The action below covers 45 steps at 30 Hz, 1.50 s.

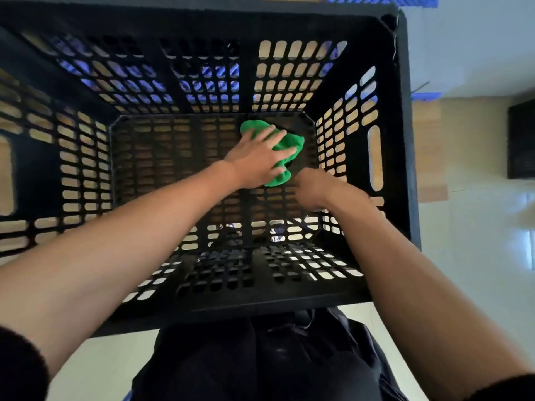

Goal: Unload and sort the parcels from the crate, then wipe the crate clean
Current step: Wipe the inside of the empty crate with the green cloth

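The person is leaning over a black slotted crate (404, 140) and reaching both arms down into it. No parcels are showing inside, so the unloading appears finished and the wiping stage is likely under way.

The left hand (254, 163) is lying flat, fingers straight and spread, pressing a bunched green cloth (285, 149) against the crate floor toward the two o'clock corner of the base. The open palm is probably being used to spread pressure over the cloth so that it drags dust off the ribbed bottom rather than bunching further.

The right hand (314, 191) is sitting just beside the cloth's near edge, at about five o'clock from it, and is blurred; it appears loosely curled, but whether it is pinching a corner of the cloth or holding nothing cannot be told. It may be steadying or regathering the fabric.

Through the slots, a pale floor and tan boards are showing, and blue plastic is peeking in at twelve o'clock beyond the far wall.
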### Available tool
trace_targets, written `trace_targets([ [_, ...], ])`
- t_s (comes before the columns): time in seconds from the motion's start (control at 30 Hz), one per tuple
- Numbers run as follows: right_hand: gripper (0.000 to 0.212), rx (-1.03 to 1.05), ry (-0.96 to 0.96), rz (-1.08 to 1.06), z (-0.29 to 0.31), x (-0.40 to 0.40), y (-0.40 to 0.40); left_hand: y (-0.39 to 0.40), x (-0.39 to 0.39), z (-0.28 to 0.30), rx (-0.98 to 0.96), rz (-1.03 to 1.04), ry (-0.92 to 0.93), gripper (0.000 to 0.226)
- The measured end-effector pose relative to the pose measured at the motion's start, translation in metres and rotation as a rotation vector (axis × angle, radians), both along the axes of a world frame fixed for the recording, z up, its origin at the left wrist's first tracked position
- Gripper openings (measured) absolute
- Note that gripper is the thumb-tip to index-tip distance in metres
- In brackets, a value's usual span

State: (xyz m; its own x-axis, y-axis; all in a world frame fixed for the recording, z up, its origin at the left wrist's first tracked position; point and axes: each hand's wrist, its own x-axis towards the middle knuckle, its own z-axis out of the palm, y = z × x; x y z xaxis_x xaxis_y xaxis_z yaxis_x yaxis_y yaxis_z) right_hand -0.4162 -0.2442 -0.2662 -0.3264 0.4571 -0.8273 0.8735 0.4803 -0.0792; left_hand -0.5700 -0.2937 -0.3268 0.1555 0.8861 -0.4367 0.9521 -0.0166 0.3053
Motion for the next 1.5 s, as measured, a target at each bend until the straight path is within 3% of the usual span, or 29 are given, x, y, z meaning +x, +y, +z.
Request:
trace_targets([
  [0.1,0.032,-0.020,-0.053,-0.034,-0.006,0.001,0.000,0.005,-0.004,-0.022,-0.044,-0.030,0.021,0.059],
  [0.37,0.039,-0.032,-0.015,-0.128,-0.016,0.003,0.007,0.008,-0.007,-0.042,0.065,0.037,-0.053,0.055],
  [0.47,0.037,0.010,0.076,-0.159,-0.014,0.003,0.008,-0.004,-0.012,-0.040,0.126,0.013,-0.135,0.061],
  [0.67,0.061,0.184,0.263,-0.137,-0.026,-0.011,0.009,-0.039,-0.048,-0.031,0.216,0.128,0.005,0.064],
  [0.9,0.076,0.302,0.292,0.190,-0.043,-0.047,-0.006,-0.074,-0.076,-0.047,-0.099,0.385,0.136,0.102],
  [1.03,0.086,0.264,0.224,0.268,-0.059,-0.067,-0.008,-0.076,-0.075,-0.051,-0.262,0.408,0.173,0.100],
  [1.13,0.092,0.260,0.228,0.201,-0.066,-0.071,-0.001,-0.071,-0.076,-0.050,-0.353,0.397,0.130,0.099],
  [1.27,0.085,0.260,0.280,0.195,-0.071,-0.058,0.008,-0.068,-0.080,-0.048,-0.439,0.391,0.103,0.097],
  [1.5,0.085,0.067,0.352,0.338,-0.077,-0.022,-0.021,-0.063,-0.077,-0.043,-0.502,0.420,0.115,0.096],
])
